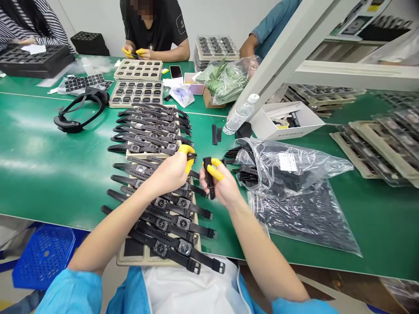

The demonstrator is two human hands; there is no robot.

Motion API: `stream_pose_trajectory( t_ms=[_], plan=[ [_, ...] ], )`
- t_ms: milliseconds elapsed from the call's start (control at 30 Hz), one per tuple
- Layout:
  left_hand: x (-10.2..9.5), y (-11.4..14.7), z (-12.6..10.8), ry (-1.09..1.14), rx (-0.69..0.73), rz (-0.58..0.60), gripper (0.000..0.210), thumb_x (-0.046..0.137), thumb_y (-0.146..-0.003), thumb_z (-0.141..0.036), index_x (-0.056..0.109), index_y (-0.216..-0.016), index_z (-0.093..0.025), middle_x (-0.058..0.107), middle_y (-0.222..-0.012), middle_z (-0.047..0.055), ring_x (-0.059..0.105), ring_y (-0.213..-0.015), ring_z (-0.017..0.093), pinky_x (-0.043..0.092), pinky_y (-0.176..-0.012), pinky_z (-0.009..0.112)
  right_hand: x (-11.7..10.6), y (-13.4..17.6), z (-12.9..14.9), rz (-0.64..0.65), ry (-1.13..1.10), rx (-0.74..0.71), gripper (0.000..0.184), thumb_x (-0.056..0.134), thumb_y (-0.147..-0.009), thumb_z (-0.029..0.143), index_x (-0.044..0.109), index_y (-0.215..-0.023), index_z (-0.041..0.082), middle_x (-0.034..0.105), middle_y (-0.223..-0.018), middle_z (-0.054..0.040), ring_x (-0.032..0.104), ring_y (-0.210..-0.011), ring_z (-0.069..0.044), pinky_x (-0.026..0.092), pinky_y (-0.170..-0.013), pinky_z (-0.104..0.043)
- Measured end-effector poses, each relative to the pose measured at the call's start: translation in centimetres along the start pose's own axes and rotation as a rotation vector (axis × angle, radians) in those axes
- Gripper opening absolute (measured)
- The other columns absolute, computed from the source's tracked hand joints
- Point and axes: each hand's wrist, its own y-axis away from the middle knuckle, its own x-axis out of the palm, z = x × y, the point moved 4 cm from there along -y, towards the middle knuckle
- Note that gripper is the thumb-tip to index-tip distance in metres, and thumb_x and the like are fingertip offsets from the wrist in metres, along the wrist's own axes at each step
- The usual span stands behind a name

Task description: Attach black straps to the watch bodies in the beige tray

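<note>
My left hand, with yellow finger covers on thumb and forefinger, pinches a small dark piece; I see it edge-on and cannot make out its kind. Just to the right, my right hand is closed around a black watch strap held upright, also with yellow finger covers. The two held things are close but apart. Below and behind my left hand, rows of black smartwatches with straps attached lie face down across beige trays.
At right lie clear bags of black straps, a water bottle, a white box and stacked trays. Two loose straps lie ahead. A black headset sits left. Co-workers sit across the green table.
</note>
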Motion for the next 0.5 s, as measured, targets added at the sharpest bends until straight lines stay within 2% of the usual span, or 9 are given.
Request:
stream_pose_trajectory(
  t_ms=[67, 167, 233, 333, 500],
  plan=[
    [2.7, -2.1, 1.2, 0.068, 0.087, -0.006, 0.032, 0.044, -0.100, -0.017, 0.051, -0.130, -0.015, 0.066, -0.127, 0.016, 0.066, -0.120, 0.025, 0.055, -0.105, 0.043, 0.4, 0.5, -1.4, 0.018, -0.063, -0.018, 0.037, 0.072, -0.089, 0.052, 0.051, -0.105, 0.026, 0.060, -0.068, 0.0064, 0.049, -0.049, -0.012, 0.038, -0.041, -0.022],
    [5.2, -2.4, 2.6, 0.138, 0.231, 0.014, 0.038, 0.043, -0.098, -0.013, 0.054, -0.134, -0.016, 0.064, -0.132, 0.015, 0.063, -0.126, 0.023, 0.053, -0.110, 0.041, 0.5, 1.1, -3.1, 0.067, -0.113, -0.012, 0.034, 0.070, -0.092, 0.051, 0.051, -0.102, 0.025, 0.054, -0.062, 0.0086, 0.045, -0.047, -0.011, 0.038, -0.044, -0.023],
    [5.6, -1.9, 2.9, 0.142, 0.311, 0.046, 0.048, 0.043, -0.092, -0.007, 0.055, -0.138, -0.017, 0.065, -0.134, 0.013, 0.062, -0.127, 0.023, 0.053, -0.111, 0.040, 0.5, 1.3, -3.5, 0.101, -0.123, -0.001, 0.032, 0.070, -0.093, 0.050, 0.051, -0.100, 0.025, 0.054, -0.061, 0.0088, 0.045, -0.046, -0.011, 0.038, -0.045, -0.023],
    [5.2, -1.5, 2.8, 0.128, 0.375, 0.078, 0.058, 0.043, -0.086, -0.002, 0.056, -0.141, -0.017, 0.064, -0.137, 0.012, 0.061, -0.131, 0.023, 0.051, -0.114, 0.042, 0.3, 1.2, -3.5, 0.114, -0.127, -0.001, 0.032, 0.069, -0.093, 0.050, 0.051, -0.097, 0.024, 0.054, -0.058, 0.0091, 0.043, -0.045, -0.011, 0.037, -0.047, -0.025],
    [4.8, -1.6, 2.6, 0.103, 0.418, 0.133, 0.054, 0.043, -0.092, -0.004, 0.057, -0.141, -0.019, 0.065, -0.140, 0.011, 0.060, -0.133, 0.023, 0.051, -0.115, 0.043, -0.1, 1.1, -2.9, 0.134, -0.103, -0.031, 0.034, 0.069, -0.094, 0.053, 0.052, -0.094, 0.024, 0.052, -0.053, 0.0088, 0.042, -0.044, -0.012, 0.036, -0.048, -0.026]
  ],
)
